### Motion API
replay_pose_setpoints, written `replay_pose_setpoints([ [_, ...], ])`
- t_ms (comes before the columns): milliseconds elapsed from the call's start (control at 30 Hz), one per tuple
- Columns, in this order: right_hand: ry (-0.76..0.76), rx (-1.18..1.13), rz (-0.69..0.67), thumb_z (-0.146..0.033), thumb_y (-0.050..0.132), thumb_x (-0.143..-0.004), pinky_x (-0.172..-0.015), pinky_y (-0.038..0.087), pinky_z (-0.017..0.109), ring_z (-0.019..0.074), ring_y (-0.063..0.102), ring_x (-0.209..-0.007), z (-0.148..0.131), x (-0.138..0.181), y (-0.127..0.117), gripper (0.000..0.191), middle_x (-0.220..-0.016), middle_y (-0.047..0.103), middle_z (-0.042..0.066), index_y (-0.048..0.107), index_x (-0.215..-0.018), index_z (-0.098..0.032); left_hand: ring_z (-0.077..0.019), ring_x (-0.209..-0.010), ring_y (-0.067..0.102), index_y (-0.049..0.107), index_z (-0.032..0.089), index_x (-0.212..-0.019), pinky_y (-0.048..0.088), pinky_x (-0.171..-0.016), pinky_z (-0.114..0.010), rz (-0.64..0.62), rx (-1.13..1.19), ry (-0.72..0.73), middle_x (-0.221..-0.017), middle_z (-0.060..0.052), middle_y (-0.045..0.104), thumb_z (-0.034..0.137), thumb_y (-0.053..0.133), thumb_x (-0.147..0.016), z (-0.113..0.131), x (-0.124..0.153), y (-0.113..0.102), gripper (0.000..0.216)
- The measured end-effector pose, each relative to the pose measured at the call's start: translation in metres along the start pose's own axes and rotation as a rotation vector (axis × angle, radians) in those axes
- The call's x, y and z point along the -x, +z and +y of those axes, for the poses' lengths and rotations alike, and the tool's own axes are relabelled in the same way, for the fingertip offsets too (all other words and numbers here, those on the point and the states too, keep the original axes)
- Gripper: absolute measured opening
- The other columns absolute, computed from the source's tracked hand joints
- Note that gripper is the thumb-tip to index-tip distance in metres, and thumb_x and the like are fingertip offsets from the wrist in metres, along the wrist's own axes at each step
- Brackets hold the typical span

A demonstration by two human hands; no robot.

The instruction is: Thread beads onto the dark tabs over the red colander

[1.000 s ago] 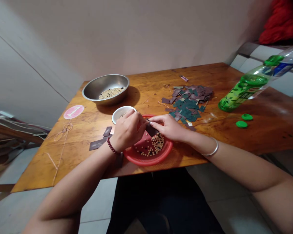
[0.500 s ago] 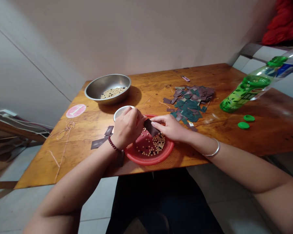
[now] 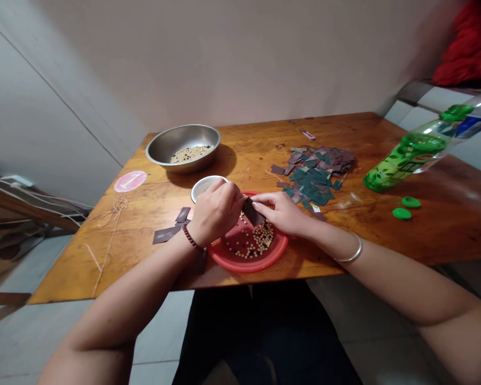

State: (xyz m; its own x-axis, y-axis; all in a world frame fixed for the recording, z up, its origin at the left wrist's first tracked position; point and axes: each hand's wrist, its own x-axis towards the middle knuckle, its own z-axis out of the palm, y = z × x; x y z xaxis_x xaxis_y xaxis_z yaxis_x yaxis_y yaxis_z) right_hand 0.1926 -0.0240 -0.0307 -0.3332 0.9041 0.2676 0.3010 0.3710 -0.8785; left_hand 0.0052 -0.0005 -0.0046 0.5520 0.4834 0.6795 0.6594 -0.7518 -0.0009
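A small dark brown piece of flat material [image 3: 253,212], perhaps cloth, is gripped between the thumb and fingers of my right hand [image 3: 280,213]. My left hand [image 3: 218,208] is closed right beside it, fingertips meeting at its upper corner; what they pinch is hidden. Both hands are over a red plastic basket [image 3: 250,266]. Pale and black beads or beans [image 3: 263,235] lie scattered in the basket, mostly on its right side. Behind my left hand, partly covered, stands a small white bowl [image 3: 202,186].
A steel bowl [image 3: 156,152] with more pale and black pieces stands at the back left. Dark green and brown scraps [image 3: 315,179] lie heaped to the right. Further right are a green bottle [image 3: 404,160] and two green caps [image 3: 411,202]. String [image 3: 112,230] trails on the left by a pink disc [image 3: 130,182].
The view has shifted slightly, so everything appears a little further right. Both hands keep nearly the same pose at the dark piece over the basket.
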Motion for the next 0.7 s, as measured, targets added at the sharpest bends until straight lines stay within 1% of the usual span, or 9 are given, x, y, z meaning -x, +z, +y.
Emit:
replay_pose_setpoints([
  [100,0.017,0.006,0.01,-0.025,0.051,-0.087,-0.079,0.052,0.032,0.0198,0.067,-0.088,0.001,-0.001,0.001,0.028,-0.101,0.072,0.006,0.069,-0.107,-0.018,-0.0145,-0.073,0.051,0.042,0.019,-0.077,0.042,-0.062,-0.027,0.025,0.011,-0.041,-0.073,-0.002,0.056,0.025,0.054,-0.085,0.001,0.001,0.001,0.015],
  [167,0.027,0.028,0.032,-0.025,0.051,-0.086,-0.078,0.052,0.032,0.0199,0.067,-0.088,0.001,-0.001,0.001,0.028,-0.102,0.072,0.007,0.069,-0.106,-0.017,-0.0145,-0.073,0.052,0.041,0.02,-0.077,0.043,-0.064,-0.027,0.084,0.007,-0.098,-0.074,-0.001,0.057,0.026,0.055,-0.084,-0.001,0.002,0.002,0.017],
  [267,0.018,0.055,0.054,-0.025,0.051,-0.086,-0.076,0.052,0.031,0.0194,0.067,-0.086,0.001,-0.001,0.0,0.027,-0.101,0.072,0.007,0.07,-0.102,-0.016,-0.0162,-0.075,0.054,0.042,0.02,-0.08,0.043,-0.064,-0.029,0.208,-0.042,-0.249,-0.077,-0.003,0.058,0.029,0.057,-0.083,-0.01,0.0,0.002,0.017],
  [333,0.002,0.085,0.057,-0.025,0.051,-0.086,-0.074,0.052,0.03,0.0192,0.068,-0.084,0.0,0.0,-0.001,0.026,-0.099,0.072,0.007,0.071,-0.101,-0.016,-0.019,-0.079,0.056,0.044,0.019,-0.087,0.043,-0.064,-0.031,0.212,-0.065,-0.351,-0.081,-0.005,0.059,0.03,0.058,-0.082,-0.02,-0.003,0.001,0.019],
  [433,-0.009,0.14,0.051,-0.026,0.051,-0.086,-0.074,0.051,0.031,0.0193,0.067,-0.083,-0.002,0.001,-0.001,0.026,-0.099,0.072,0.007,0.071,-0.1,-0.017,-0.0242,-0.086,0.058,0.042,0.019,-0.1,0.044,-0.066,-0.033,0.086,-0.057,-0.421,-0.08,-0.006,0.062,0.029,0.061,-0.079,-0.037,-0.005,-0.001,0.03],
  [533,-0.014,0.16,0.034,-0.026,0.051,-0.086,-0.073,0.051,0.03,0.0186,0.067,-0.081,-0.002,0.001,-0.001,0.027,-0.098,0.072,0.007,0.071,-0.101,-0.017,-0.0265,-0.084,0.059,0.043,0.018,-0.101,0.044,-0.062,-0.033,-0.048,-0.133,-0.413,-0.078,-0.008,0.065,0.036,0.063,-0.078,-0.049,-0.002,-0.003,0.036],
  [567,-0.016,0.163,0.032,-0.026,0.05,-0.086,-0.072,0.051,0.03,0.0184,0.067,-0.081,-0.001,0.001,-0.001,0.027,-0.098,0.073,0.006,0.071,-0.1,-0.017,-0.0269,-0.083,0.059,0.044,0.018,-0.1,0.044,-0.06,-0.032,-0.107,-0.167,-0.405,-0.078,-0.008,0.066,0.041,0.064,-0.076,-0.051,-0.001,-0.004,0.038],
  [633,-0.018,0.176,0.033,-0.026,0.05,-0.086,-0.072,0.051,0.03,0.0186,0.067,-0.081,-0.001,0.001,-0.001,0.027,-0.098,0.073,0.006,0.071,-0.1,-0.017,-0.0274,-0.08,0.06,0.045,0.018,-0.098,0.042,-0.056,-0.03,-0.266,-0.221,-0.405,-0.076,-0.009,0.066,0.049,0.063,-0.074,-0.054,0.001,-0.004,0.043],
  [700,-0.019,0.189,0.041,-0.027,0.05,-0.086,-0.072,0.05,0.03,0.0192,0.068,-0.083,-0.001,0.001,-0.001,0.026,-0.098,0.072,0.007,0.071,-0.099,-0.017,-0.0268,-0.077,0.062,0.046,0.018,-0.098,0.041,-0.055,-0.03,-0.437,-0.223,-0.448,-0.078,-0.009,0.068,0.054,0.061,-0.074,-0.056,0.001,-0.005,0.045],
])
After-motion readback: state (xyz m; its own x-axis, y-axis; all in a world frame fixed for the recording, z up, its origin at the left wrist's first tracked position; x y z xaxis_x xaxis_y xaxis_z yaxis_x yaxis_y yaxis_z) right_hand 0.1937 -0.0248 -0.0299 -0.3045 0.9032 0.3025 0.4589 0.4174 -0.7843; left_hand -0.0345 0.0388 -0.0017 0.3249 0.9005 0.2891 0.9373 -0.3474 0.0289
